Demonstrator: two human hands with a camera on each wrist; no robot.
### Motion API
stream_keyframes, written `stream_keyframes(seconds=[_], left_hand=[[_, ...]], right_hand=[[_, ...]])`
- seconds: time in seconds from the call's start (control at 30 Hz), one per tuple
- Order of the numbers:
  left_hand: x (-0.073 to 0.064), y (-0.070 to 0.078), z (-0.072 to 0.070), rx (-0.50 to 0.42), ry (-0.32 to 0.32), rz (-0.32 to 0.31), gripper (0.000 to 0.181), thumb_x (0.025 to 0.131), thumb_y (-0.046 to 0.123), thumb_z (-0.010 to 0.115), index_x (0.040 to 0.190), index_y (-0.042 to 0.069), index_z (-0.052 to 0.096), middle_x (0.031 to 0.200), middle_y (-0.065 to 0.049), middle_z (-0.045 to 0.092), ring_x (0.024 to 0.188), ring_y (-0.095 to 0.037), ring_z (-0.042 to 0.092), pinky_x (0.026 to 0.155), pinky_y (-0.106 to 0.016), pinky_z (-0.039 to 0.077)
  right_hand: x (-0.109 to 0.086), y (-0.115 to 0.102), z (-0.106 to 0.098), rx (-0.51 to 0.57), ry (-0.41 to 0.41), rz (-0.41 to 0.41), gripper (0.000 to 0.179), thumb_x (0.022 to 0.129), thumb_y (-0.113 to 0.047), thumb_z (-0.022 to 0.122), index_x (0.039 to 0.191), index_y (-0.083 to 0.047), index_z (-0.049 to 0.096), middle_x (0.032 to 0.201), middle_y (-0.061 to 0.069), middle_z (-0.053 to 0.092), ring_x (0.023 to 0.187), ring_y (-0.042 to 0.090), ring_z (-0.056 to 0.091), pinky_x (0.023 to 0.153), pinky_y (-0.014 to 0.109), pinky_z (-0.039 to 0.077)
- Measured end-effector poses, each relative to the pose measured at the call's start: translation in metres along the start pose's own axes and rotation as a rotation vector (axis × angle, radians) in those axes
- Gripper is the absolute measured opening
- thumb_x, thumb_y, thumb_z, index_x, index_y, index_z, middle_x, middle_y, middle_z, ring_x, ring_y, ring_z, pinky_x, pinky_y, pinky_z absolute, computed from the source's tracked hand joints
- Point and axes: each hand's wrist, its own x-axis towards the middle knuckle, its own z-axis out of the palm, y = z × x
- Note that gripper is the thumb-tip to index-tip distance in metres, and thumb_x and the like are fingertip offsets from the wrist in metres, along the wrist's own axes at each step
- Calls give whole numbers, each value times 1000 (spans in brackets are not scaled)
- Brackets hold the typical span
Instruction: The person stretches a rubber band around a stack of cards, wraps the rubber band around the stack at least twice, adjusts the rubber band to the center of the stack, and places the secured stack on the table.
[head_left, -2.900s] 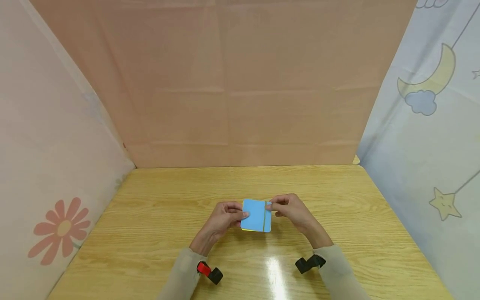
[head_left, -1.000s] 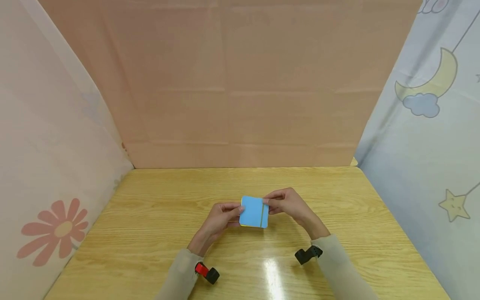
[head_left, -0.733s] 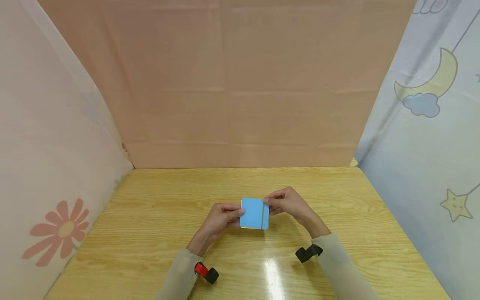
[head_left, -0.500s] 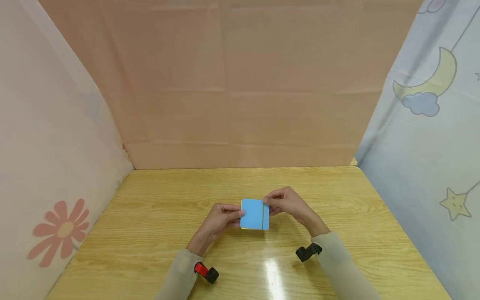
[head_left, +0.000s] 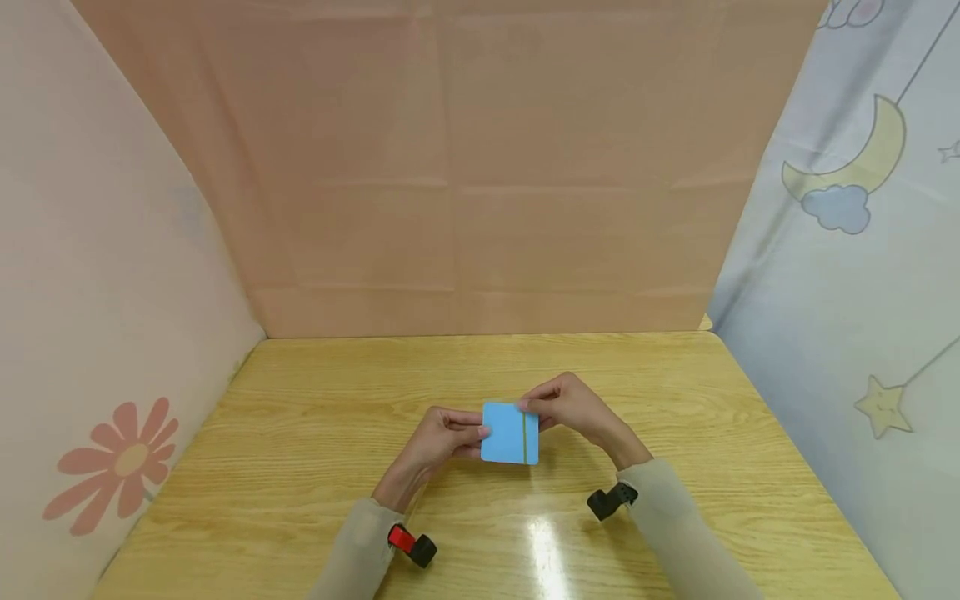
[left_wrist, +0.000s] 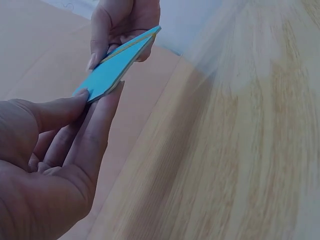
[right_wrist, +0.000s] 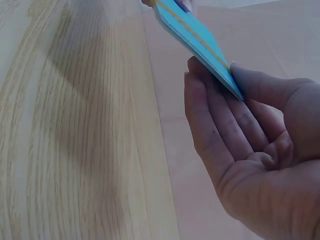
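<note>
While the thin blue pad (head_left: 502,435) is edge-pinched by fingers of left hand (head_left: 437,437) and right hand (head_left: 573,410), light, stiff handling is presumed; margins best gripped.

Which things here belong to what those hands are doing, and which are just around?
In use:
left hand and right hand, both pinching the blue square
yellowish band across the square

Just around:
table
back sheet
printed flower, moon and star

There are two hands (head_left: 429,442) (head_left: 581,410), two cameras (head_left: 423,551) (head_left: 602,504), one pad (head_left: 501,433), one band (head_left: 525,439), one desk (head_left: 337,379), one flower (head_left: 129,460) lower left, one moon (head_left: 883,154) upper right.
</note>
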Motion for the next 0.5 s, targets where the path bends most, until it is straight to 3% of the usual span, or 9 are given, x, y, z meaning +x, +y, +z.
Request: stream_keyframes(seconds=[0.5], left_hand=[[-1,-5,-5,60,5,-4,32,97,10,76,123,-10,73,101,-17,82,80,-13,79,75,-32,67]], right_hand=[[10,1,6,-47,-42,28,25,97,-27,78,107,-5,84,103,12,82,83,20,77,77,43,67]])
